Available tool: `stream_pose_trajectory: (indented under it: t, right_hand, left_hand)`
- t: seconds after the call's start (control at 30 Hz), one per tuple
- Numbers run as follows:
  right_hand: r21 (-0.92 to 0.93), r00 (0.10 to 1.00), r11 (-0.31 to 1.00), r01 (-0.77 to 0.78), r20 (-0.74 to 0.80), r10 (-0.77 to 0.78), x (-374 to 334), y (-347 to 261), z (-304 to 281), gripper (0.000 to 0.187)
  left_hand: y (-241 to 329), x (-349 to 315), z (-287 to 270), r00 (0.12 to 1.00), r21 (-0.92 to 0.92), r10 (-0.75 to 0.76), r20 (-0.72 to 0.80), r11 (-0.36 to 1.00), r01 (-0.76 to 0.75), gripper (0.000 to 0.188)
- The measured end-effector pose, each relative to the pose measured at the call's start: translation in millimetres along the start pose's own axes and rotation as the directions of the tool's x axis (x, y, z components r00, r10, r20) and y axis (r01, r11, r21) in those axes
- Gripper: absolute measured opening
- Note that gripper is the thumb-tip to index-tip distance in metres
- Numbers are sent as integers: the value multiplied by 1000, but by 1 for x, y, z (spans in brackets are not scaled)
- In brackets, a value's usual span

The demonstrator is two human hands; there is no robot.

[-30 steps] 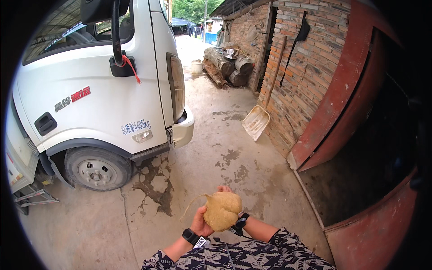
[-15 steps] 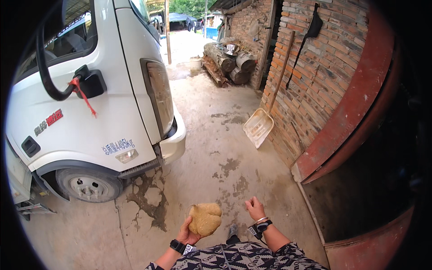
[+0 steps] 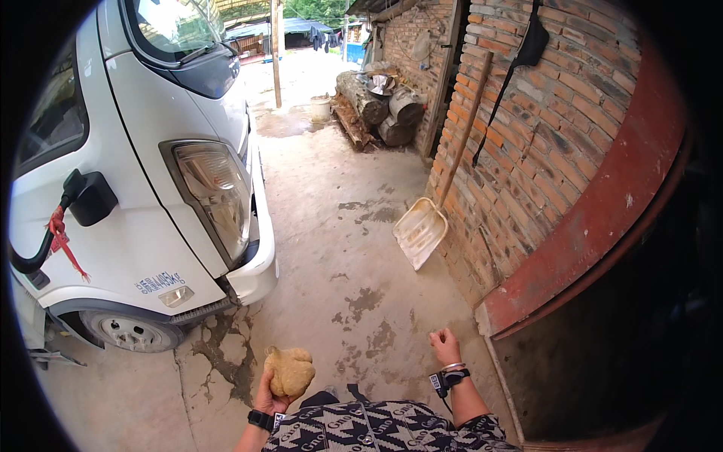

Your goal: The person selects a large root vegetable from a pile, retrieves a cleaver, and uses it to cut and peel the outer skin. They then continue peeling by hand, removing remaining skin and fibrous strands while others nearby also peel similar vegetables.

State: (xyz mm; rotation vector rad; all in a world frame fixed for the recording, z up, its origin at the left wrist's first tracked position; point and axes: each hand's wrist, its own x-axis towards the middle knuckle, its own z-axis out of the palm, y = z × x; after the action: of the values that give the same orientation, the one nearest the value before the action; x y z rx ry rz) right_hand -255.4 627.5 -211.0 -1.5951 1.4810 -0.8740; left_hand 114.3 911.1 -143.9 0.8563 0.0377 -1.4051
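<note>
At the lower middle, my left hand (image 3: 265, 386) grips a tan, lobed sponge (image 3: 291, 373) by its left and lower side, with the fingers partly hidden behind it. Over the concrete to the right, apart from the sponge, my right hand (image 3: 445, 347) has its fingers curled in, and nothing shows in it. Both wrists carry dark bands, and a pale bangle circles the right one.
A white truck (image 3: 113, 241) stands close on the left, its bumper (image 3: 254, 279) jutting ahead. A pale shovel (image 3: 421, 230) leans on the brick wall (image 3: 520, 181) at right. Logs (image 3: 369, 102) lie farther off. A red-edged dark doorway (image 3: 580, 271) opens at right.
The truck's front and its headlight now show more fully. My left hand, with the sponge, sits farther left and my right hand slightly farther right in the picture.
</note>
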Motion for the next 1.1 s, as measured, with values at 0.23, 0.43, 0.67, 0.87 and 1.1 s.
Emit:
stream_pose_trajectory:
  t: [0.23, 0.43, 0.67, 0.87, 1.1]
  right_hand:
    - [-24, 994, 995, 92, -51, -93, 113, -37, -12, 28]
    - [-120, 986, 988, 101, -121, -115, 210, -121, -10, 31]
    - [-183, 979, 972, 148, -110, -170, 259, -147, 28, 14]
    - [-181, 998, 981, -63, -22, 60, 307, -122, 57, 13]
    - [-79, 1000, 997, -7, 10, 8, 428, -89, 83, 19]
  left_hand:
    - [22, 132, -2, 999, -136, -33, 34, 990, 37, 75]
    - [84, 243, 7, 994, -205, -109, 23, 972, 111, 71]
    - [145, 322, 20, 995, -91, -97, -15, 991, 96, 72]
    - [155, 352, 29, 994, -150, -102, -26, 984, 97, 75]
    - [151, 422, 48, 980, -128, -52, -193, 991, 27, 67]
